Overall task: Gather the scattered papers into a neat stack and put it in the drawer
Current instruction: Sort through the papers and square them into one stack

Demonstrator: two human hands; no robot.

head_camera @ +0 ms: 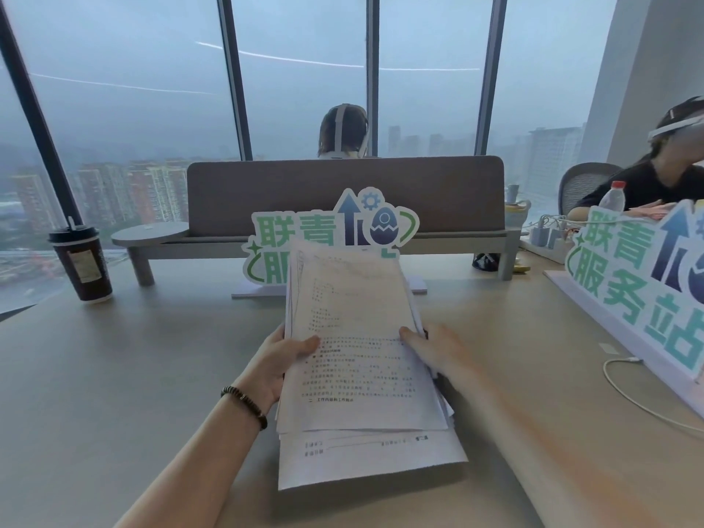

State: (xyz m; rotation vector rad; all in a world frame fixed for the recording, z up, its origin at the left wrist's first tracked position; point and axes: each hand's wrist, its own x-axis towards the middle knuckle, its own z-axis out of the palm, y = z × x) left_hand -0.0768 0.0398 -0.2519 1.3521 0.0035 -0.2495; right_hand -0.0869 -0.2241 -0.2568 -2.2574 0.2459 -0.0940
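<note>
A loose stack of white printed papers (pixel 354 360) is held above the beige desk (pixel 114 375), its sheets uneven, with a lower sheet sticking out at the near edge. My left hand (pixel 278 360), a dark bead bracelet on its wrist, grips the stack's left edge with the thumb on top. On the right edge my right hand (pixel 434 348) holds the stack the same way, thumb over the top sheet. No drawer is in view.
A dark coffee cup (pixel 82 261) stands at the far left. A green and blue standing sign (pixel 327 238) is behind the papers, another sign (pixel 640 283) at the right with a white cable (pixel 624 390). A grey divider (pixel 343 196) and two seated people are beyond.
</note>
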